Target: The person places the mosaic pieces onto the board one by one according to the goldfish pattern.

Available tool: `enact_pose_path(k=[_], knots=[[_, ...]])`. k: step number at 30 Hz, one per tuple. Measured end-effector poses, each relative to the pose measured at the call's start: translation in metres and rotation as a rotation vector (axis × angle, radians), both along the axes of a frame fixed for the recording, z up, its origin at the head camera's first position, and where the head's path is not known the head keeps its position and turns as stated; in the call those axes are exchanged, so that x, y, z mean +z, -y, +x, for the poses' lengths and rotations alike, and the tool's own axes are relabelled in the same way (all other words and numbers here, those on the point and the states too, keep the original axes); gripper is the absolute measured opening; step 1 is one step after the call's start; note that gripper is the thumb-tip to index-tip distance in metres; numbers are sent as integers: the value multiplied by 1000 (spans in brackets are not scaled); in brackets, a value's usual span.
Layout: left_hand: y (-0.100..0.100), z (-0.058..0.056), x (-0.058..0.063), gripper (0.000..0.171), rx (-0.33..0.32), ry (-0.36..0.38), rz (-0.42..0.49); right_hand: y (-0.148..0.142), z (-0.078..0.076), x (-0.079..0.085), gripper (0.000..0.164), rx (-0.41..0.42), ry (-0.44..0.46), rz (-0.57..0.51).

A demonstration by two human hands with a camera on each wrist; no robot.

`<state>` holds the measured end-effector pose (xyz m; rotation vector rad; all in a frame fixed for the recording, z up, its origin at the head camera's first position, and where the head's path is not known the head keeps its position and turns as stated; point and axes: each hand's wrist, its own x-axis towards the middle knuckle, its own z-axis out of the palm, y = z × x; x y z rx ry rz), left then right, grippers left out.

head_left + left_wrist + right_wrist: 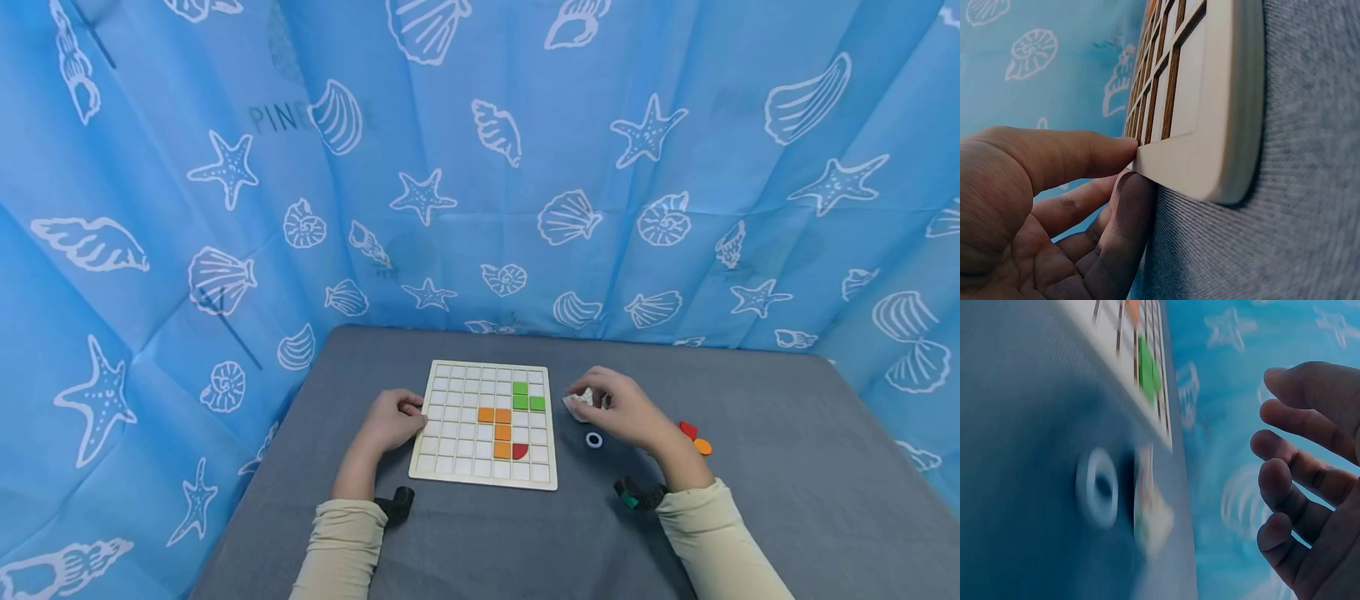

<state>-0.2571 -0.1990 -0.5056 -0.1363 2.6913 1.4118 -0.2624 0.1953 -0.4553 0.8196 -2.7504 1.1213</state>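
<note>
A square, pale wooden grid board (450, 433) lies on the table. My left hand (393, 421) pinches its left edge, thumb on the rim and a finger against the side in the left wrist view. Orange squares (502, 432), green pieces (521, 396) and a red quarter-round piece (520, 451) sit in its cells. Right of the board, my right hand (626, 408) hovers with loosely bent fingers (1275, 478) and nothing between them. Below it is a crumpled whitish object (576, 408), blurred in the right wrist view. A white ring (593, 440) lies beside that object.
A red piece (687, 430) and an orange round piece (702, 447) lie on the grey table (787, 467), to the right of my right forearm. Behind the table hangs a blue curtain (465, 250) with white shells and starfish.
</note>
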Motion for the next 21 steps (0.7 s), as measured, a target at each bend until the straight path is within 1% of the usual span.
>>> enact_pose_path(k=[4,9,12,16,21], knots=[[0,1,1,29,5,-3,-7,-38,11,0,17,-65,-6,27],[0,0,1,30,-1,-1,-3,-86,23,-2,19,-163,35,71],[1,0,1,30,0,-6,0,-108,29,-4,22,-196,71,75],[1,1,2,30,4,-2,-3,-125,32,-6,24,-235,99,90],[-2,1,1,31,1,21,-10,-133,31,-13,26,-257,116,114]])
